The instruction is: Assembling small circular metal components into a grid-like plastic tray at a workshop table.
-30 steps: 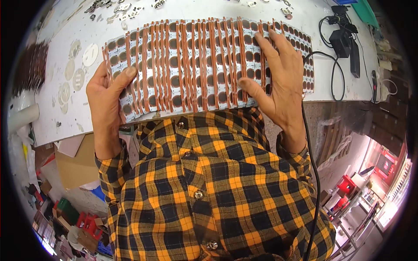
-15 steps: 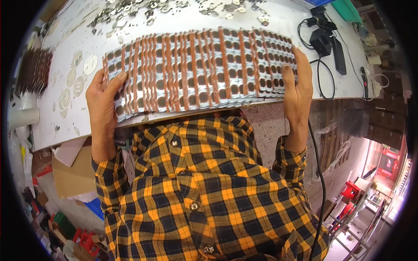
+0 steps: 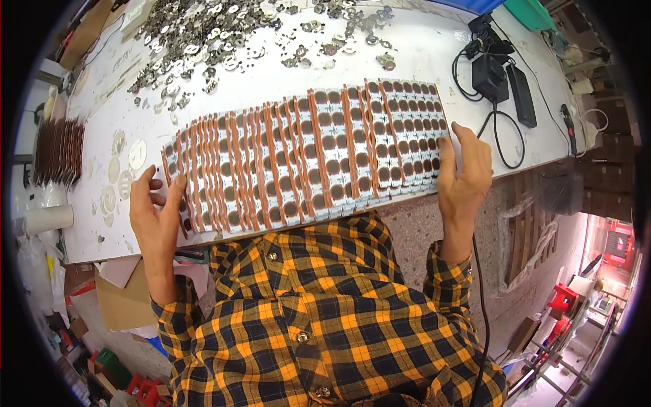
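A long fanned row of overlapping strip sheets, pale with rows of dark round pieces and copper-brown edges, lies along the near edge of the table. At its left end is my left hand, fingers spread, with the thumb against the outermost strip. My right hand stands at the other end, thumb by the sheets' edge and index finger stretched away from it. Neither hand is closed round the sheets.
Many small loose metal parts are scattered over the far side of the white table. Black power adapters with cables lie at the far right. Another stack of brown-edged strips stands at the left edge, above a white roll.
The sheets sit lower in view and slant more, rising toward the right. My hands have loosened from their ends, and the fingers have spread. More of the loose metal parts shows.
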Tool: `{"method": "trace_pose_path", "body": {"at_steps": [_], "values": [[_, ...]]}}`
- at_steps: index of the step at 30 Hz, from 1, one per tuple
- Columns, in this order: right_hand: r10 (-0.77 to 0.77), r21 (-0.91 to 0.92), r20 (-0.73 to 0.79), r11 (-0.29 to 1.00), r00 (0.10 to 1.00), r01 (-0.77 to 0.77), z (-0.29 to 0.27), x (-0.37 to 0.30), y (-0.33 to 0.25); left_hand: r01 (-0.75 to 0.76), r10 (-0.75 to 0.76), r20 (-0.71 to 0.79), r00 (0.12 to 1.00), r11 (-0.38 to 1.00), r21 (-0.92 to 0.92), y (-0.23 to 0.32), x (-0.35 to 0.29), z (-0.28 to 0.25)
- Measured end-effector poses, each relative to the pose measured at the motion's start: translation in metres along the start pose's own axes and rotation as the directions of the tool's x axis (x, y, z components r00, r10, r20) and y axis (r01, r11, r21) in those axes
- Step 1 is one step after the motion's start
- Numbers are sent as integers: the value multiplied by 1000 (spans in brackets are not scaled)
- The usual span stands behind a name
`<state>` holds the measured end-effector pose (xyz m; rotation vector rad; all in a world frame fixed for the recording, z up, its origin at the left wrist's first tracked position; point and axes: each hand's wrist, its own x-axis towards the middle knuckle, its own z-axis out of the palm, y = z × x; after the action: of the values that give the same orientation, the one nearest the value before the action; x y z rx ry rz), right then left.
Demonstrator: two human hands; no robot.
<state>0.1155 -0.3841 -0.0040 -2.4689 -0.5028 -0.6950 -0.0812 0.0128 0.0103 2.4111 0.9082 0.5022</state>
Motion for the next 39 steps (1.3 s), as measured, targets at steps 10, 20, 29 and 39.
{"method": "trace_pose_path", "body": {"at_steps": [10,20,29,39], "values": [[70,-72,140,996,988,-60,6,13,-39,185,-164,129,978,967,-173,23,-15,-11],[139,3,252,990,958,-144,1,8,-60,208,-169,177,970,951,-227,28,-17,-10],[95,328,547,890,831,-318,3,19,-104,136,-88,199,976,961,-241,33,-16,-5],[213,127,541,935,814,-330,-2,19,-98,135,-101,169,980,969,-205,48,-14,-7]]}}
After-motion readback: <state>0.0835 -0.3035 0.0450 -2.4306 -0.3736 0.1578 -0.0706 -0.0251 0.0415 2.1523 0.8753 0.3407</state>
